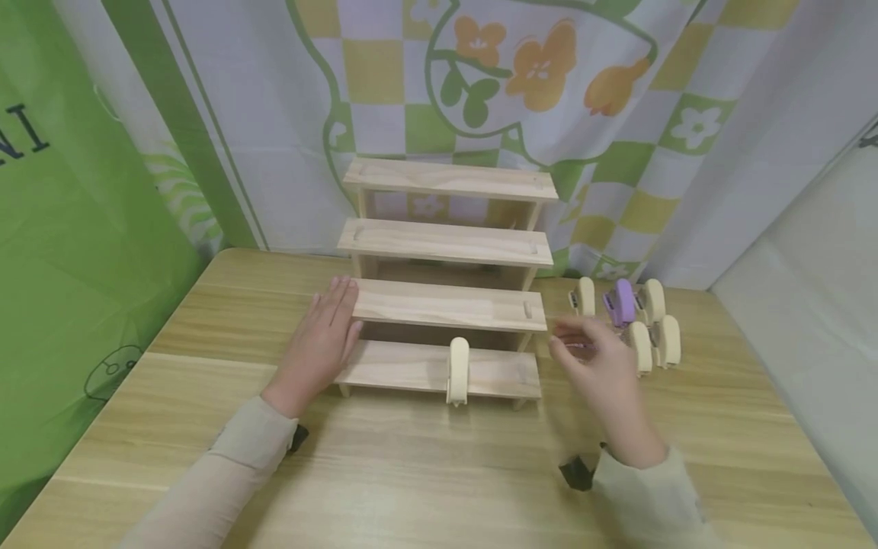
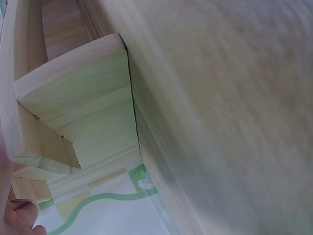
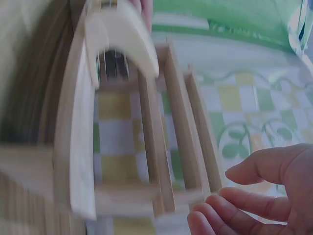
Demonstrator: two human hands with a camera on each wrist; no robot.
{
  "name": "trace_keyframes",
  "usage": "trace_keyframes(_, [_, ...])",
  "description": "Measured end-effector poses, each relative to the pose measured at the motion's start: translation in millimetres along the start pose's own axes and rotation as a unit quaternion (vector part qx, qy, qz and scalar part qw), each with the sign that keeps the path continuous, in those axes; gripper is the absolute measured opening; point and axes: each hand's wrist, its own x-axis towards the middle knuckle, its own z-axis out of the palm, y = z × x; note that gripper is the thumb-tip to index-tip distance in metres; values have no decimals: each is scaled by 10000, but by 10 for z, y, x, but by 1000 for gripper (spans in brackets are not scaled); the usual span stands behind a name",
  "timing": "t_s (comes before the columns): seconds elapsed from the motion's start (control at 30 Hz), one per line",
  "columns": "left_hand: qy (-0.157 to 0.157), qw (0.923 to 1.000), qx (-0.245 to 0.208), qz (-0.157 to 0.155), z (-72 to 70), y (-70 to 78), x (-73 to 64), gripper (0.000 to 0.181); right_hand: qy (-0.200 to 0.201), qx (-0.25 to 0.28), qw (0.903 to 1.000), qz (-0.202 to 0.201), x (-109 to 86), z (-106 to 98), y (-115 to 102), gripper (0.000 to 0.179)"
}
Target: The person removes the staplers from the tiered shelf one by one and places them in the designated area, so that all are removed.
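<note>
A stepped wooden rack with four shelves stands on the table. My left hand lies with straight fingers along the left end of its second-lowest shelf. On the lowest shelf, right of the middle, a cream stapler stands upright; the right wrist view shows its curved handle up close. Just right of the rack is my right hand, thumb and fingers bent loosely and apart, with nothing between them in the right wrist view. Beyond it stand several cream staplers and a purple stapler.
The wooden table runs forward to a patterned curtain close behind the rack. Green cloth hangs at the left, and a pale wall borders the right side.
</note>
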Motion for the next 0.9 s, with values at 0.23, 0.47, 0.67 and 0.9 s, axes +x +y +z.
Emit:
trace_keyframes(0.23, [39, 10000, -3, 10, -4, 0, 7, 60, -307, 551, 9972, -396, -128, 192, -132, 26])
trace_keyframes(0.47, [-32, 10000, -15, -35, 7, -8, 3, 61, -709, 1186, 9896, -403, -238, 390, -180, 29])
trace_keyframes(0.67, [-134, 9999, 1, -87, 1, -9, 1, 62, -995, 1173, 9876, -311, -318, 523, -218, 36])
trace_keyframes(0.9, [-151, 9998, 34, -96, 9, -20, -7, 62, -1216, 1264, 9845, 48, -385, 665, -294, 38])
